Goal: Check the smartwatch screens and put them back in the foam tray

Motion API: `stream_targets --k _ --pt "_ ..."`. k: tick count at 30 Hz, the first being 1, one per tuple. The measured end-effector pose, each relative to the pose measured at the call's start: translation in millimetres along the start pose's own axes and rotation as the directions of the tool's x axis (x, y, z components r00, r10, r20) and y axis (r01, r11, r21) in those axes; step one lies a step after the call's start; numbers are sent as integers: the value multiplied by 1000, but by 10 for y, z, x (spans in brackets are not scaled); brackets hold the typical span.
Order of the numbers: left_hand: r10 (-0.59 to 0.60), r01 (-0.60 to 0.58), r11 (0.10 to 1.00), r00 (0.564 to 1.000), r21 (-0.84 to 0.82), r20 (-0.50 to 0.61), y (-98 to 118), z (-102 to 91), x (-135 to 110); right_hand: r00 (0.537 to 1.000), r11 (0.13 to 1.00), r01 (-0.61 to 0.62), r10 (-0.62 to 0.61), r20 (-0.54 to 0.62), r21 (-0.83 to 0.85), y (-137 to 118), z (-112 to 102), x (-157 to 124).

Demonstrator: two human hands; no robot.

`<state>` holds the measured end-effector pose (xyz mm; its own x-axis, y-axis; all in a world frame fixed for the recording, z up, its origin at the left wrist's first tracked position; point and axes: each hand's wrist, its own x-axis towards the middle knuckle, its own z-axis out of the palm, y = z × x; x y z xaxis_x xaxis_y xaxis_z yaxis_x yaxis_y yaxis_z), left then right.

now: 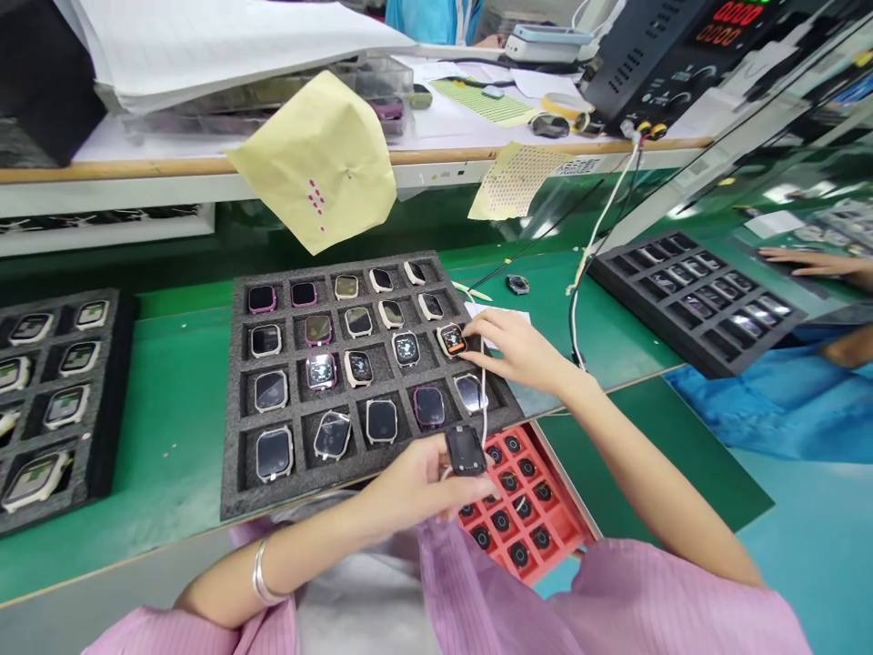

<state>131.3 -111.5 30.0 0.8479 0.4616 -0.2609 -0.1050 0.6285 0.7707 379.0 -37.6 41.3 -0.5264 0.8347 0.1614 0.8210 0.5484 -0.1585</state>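
Note:
My left hand (pixel 416 487) grips a small black square block (pixel 466 450) with metal dots on its face, held over the near right edge of the foam tray. A white cable (pixel 484 382) runs up from beside the block. My right hand (pixel 515 350) has its fingertips on the right edge of a smartwatch case (pixel 451 340) with a lit orange-and-white screen, at the tray's right side. The grey foam tray (pixel 235 428) holds several strapless smartwatches in its compartments. Among them, a white-faced watch (pixel 406 348) and a purple-framed watch (pixel 320 371) have lit screens.
A second foam tray (pixel 113 400) of watches lies left. Below right, a red tray (pixel 573 530) holds round black parts in an open drawer. At right sit another tray (pixel 716 359) and a co-worker's hand (pixel 801 261). A power supply (pixel 672 68) stands on the shelf.

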Motion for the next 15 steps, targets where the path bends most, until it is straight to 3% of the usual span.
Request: stream_targets --k 4,8,11,15 --pt "-30 45 994 989 -99 144 -176 237 61 998 1000 7 -6 64 -9 53 -61 -171" --pt "-47 80 991 958 -108 282 -371 410 109 994 997 -74 75 74 -7 -5 -78 -412" --pt "-83 110 990 962 -91 261 -415 364 115 987 990 -139 136 83 23 -140 -77 -624" --pt "-79 86 994 990 -59 121 -310 142 28 977 977 -211 211 7 18 -353 -82 -777"
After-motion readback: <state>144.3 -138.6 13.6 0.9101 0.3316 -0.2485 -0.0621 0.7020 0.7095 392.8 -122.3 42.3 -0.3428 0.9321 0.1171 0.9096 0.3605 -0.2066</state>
